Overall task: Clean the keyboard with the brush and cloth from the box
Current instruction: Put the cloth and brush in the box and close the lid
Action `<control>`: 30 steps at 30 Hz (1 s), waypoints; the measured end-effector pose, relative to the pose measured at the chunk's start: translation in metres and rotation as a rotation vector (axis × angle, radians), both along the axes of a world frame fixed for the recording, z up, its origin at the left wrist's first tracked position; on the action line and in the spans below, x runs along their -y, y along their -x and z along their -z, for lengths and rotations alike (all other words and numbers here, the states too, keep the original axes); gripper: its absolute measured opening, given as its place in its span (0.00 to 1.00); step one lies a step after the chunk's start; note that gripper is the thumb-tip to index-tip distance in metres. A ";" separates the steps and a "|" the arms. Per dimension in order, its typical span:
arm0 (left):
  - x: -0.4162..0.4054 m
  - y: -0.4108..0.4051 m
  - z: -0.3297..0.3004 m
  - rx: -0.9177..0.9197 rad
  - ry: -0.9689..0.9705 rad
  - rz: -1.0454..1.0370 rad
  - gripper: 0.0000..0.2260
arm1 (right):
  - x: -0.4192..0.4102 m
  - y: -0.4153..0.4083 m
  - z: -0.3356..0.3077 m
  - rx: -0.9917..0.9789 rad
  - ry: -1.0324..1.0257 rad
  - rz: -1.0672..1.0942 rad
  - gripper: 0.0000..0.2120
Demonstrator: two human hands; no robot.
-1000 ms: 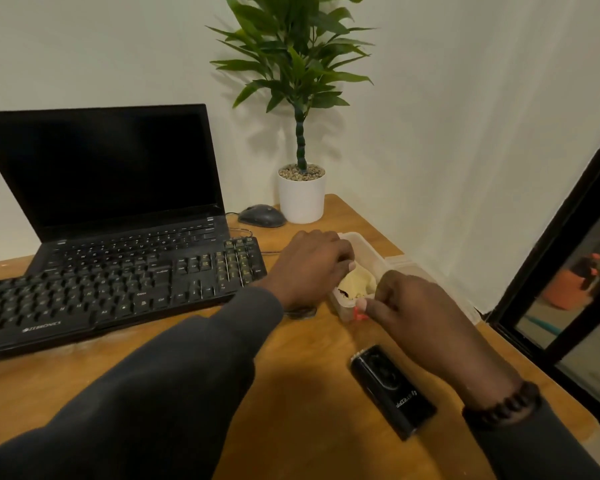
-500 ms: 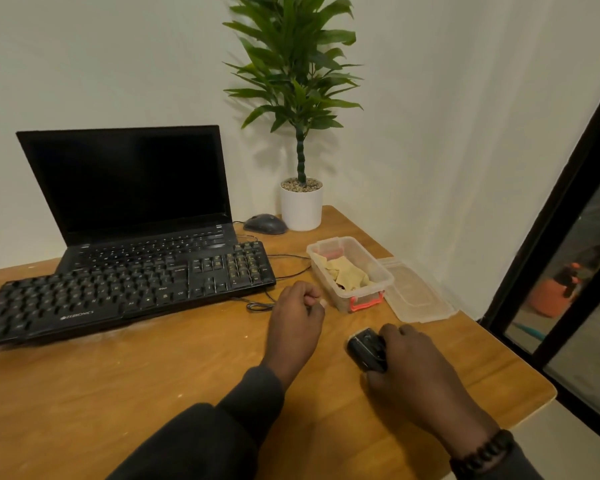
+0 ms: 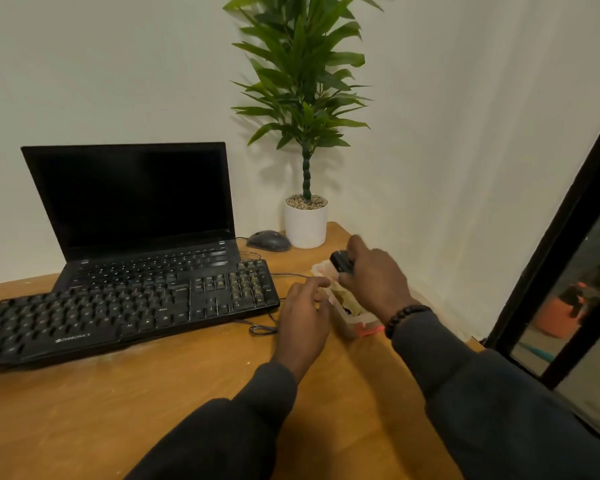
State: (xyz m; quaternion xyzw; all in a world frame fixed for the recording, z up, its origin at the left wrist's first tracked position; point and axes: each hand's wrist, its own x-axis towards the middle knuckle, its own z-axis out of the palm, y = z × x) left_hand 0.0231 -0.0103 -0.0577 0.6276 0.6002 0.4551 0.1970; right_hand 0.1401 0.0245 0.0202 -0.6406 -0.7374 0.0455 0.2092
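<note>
right hand (image 3: 374,278) grips black brush (image 3: 340,261) over box (image 3: 355,323) | left hand (image 3: 303,315) relaxed, touching box rim | cloth (image 3: 343,296) looks soft, light: pinch a fold

A single head-worn view looks forward and down over a wooden desk (image 3: 84,427), close above both forearms. The right hand (image 3: 374,278) sits just right of centre, the left hand (image 3: 303,313) beside it, with the wall beyond.

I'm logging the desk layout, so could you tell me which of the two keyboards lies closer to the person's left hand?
The separate black keyboard, lying on the table in front of the laptop; its right end sits beside the left hand, while the laptop's built-in keys lie farther back.
</note>
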 end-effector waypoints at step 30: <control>0.019 -0.043 0.006 0.182 0.063 -0.132 0.10 | 0.010 -0.110 0.058 -0.019 -0.070 0.439 0.14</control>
